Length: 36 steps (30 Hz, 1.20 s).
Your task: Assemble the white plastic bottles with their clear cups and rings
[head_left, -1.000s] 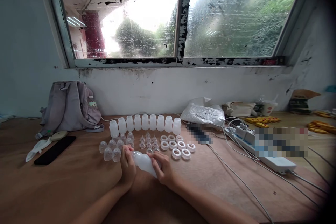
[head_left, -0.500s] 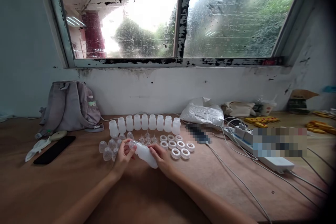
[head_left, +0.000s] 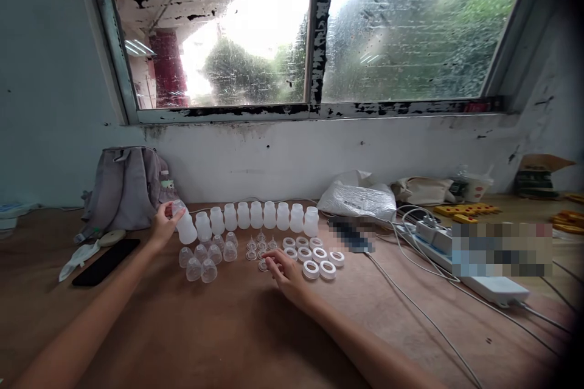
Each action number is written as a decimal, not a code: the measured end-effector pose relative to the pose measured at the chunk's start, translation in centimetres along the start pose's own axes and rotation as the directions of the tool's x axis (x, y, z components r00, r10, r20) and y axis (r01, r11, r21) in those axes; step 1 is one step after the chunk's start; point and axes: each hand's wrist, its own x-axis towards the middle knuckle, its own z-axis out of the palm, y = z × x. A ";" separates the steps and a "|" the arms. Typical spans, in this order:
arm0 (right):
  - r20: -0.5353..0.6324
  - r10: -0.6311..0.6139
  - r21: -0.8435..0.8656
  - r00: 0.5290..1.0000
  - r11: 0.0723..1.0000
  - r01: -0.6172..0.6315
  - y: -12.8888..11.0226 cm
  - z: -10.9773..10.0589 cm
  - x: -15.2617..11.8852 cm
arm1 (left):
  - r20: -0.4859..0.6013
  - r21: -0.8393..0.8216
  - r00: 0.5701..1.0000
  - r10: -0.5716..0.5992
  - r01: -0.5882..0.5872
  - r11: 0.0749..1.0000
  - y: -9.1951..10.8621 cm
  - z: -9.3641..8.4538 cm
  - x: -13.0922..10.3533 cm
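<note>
My left hand point(head_left: 165, 223) is closed around the clear cap of a frosted baby bottle point(head_left: 187, 230), which tilts slightly at the left end of a row of similar open bottles point(head_left: 256, 216). Toward the middle, my right hand point(head_left: 286, 272) has its fingertips pinched at the edge of a clear bottle nipple point(head_left: 263, 265). Several more nipples point(head_left: 261, 245) stand just behind those fingers. White collar rings point(head_left: 311, 270) lie right of this hand. Between my two hands, clear dome caps point(head_left: 208, 270) sit in a loose group.
A grey backpack point(head_left: 128, 188) leans against the wall at the left, with a black phone point(head_left: 106, 262) in front of it. Right of the rings, a cable runs from a dark, partly blurred device. A white power strip point(head_left: 495, 287) and a silver padded bag point(head_left: 358, 200) are farther right.
My left hand has carried the capped bottle left to the end of the row. My right hand has let go of it and moved to the nipples.
</note>
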 end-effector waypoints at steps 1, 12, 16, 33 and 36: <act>-0.003 -0.003 -0.011 1.000 1.000 0.003 0.0 0.0 0.0 | 0.004 0.028 1.000 -0.008 0.008 1.000 -0.9 0.2 0.2; -0.012 -0.048 -0.123 0.999 0.991 0.046 0.1 -0.3 0.1 | 0.035 0.170 0.999 -0.028 0.021 0.985 -5.4 2.6 -0.5; -0.057 -0.037 -0.136 0.998 0.990 0.028 0.6 -0.4 0.5 | 0.024 0.184 1.000 -0.020 0.015 0.983 -4.1 2.3 -0.9; -0.107 0.013 -0.619 0.994 0.782 -0.077 1.3 -3.6 1.9 | 0.515 0.066 0.795 0.320 -0.408 0.910 4.3 12.3 -16.5; -0.106 0.158 -0.746 0.982 0.640 -0.184 1.9 -4.8 2.2 | 0.571 0.107 0.765 0.297 -0.428 0.897 3.6 13.6 -17.5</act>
